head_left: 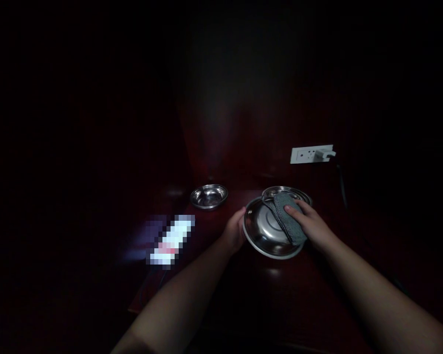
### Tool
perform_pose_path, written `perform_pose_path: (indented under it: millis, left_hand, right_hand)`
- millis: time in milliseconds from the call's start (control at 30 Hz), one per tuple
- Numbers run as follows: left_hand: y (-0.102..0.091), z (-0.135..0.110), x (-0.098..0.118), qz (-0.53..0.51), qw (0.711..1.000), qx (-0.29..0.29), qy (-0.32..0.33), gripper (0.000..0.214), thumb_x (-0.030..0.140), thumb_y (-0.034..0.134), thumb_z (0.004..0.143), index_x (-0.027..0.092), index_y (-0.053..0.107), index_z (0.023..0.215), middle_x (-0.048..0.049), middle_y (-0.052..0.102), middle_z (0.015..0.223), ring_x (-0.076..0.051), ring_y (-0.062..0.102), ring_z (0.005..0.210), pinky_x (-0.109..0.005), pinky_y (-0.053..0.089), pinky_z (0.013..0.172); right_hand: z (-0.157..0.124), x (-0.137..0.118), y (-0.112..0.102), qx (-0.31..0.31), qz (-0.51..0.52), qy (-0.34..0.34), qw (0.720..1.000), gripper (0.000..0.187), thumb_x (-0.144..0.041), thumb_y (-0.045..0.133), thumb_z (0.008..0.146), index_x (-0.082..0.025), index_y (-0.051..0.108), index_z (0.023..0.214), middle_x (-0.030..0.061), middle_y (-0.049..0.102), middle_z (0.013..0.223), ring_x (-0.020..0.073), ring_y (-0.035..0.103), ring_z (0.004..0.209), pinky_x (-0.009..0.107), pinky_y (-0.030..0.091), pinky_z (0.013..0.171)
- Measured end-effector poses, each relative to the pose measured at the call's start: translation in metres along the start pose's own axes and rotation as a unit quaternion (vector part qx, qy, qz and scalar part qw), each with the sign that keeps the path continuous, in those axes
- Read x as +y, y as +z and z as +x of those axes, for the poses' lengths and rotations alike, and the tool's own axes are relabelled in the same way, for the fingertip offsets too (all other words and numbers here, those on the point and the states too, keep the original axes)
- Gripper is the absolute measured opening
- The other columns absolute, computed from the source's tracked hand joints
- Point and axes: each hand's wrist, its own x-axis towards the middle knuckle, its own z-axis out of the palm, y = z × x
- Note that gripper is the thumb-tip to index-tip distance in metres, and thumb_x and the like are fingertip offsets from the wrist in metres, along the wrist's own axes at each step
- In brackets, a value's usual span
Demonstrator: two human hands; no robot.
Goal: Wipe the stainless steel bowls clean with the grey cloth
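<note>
A shiny steel bowl [260, 228] is held tilted, its rounded underside towards me. My left hand [235, 231] grips its left rim, with part of the fingers hidden behind the metal. Folded in my right hand [312, 221] is a grey cloth [291, 221], pressed against the bowl's right side with the thumb on top. Behind the held bowl lies another steel dish [280, 190], partly covered by the cloth and bowl. A smaller steel bowl [208, 196] rests upright to the left, apart from both hands.
A lit, pixelated screen [172, 241] lies on the left of the dark red table [239, 290]. On the back wall is a white power socket [302, 155] with a plug [325, 154] in it. A dark cable [342, 187] hangs nearby. The surroundings are very dark.
</note>
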Motion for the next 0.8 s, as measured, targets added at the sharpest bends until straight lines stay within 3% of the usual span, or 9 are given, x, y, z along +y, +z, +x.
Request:
perform_pose_path:
  millis: [133,300,433,800]
  left_hand:
    - [0.002,-0.002,-0.003,-0.024,0.998,0.003,0.058,0.043,0.043,0.049,0.079,0.011,0.06,0.106,-0.0131,0.067,0.099,-0.027,0.061,0.098,-0.039,0.044,0.087]
    - [0.001,-0.006,-0.015,0.075,0.996,0.028,0.044,0.048,0.035,0.062,0.073,0.021,0.051,0.118,-0.0098,0.059,0.118,-0.027,0.058,0.103,-0.038,0.049,0.077]
    - [-0.001,-0.008,-0.016,0.098,0.993,0.041,0.048,0.048,0.037,0.065,0.07,0.021,0.052,0.114,-0.009,0.058,0.116,-0.027,0.057,0.102,-0.036,0.05,0.074]
    - [-0.006,-0.001,-0.014,0.068,0.994,0.047,0.073,0.047,0.034,0.067,0.068,0.017,0.056,0.11,-0.0098,0.063,0.109,-0.027,0.056,0.106,-0.04,0.041,0.091]
  right_hand:
    - [0.004,0.004,0.0,0.046,0.028,-0.012,0.998,0.043,-0.052,0.067,0.066,-0.022,0.059,0.097,0.0015,0.065,0.084,0.0188,0.06,0.075,0.03,0.047,0.066]
    - [0.005,0.007,0.0,0.07,-0.003,-0.02,0.997,0.047,-0.054,0.065,0.066,-0.022,0.059,0.1,0.0023,0.064,0.086,0.0204,0.061,0.077,0.032,0.047,0.069]
    - [0.004,0.007,0.001,0.053,-0.033,-0.035,0.997,0.047,-0.056,0.06,0.07,-0.022,0.058,0.103,0.0038,0.064,0.093,0.0224,0.061,0.085,0.034,0.047,0.075]
    - [-0.002,0.004,0.001,-0.025,-0.062,-0.058,0.996,0.042,-0.051,0.059,0.074,-0.025,0.056,0.106,0.0039,0.066,0.098,0.0243,0.063,0.09,0.036,0.049,0.079]
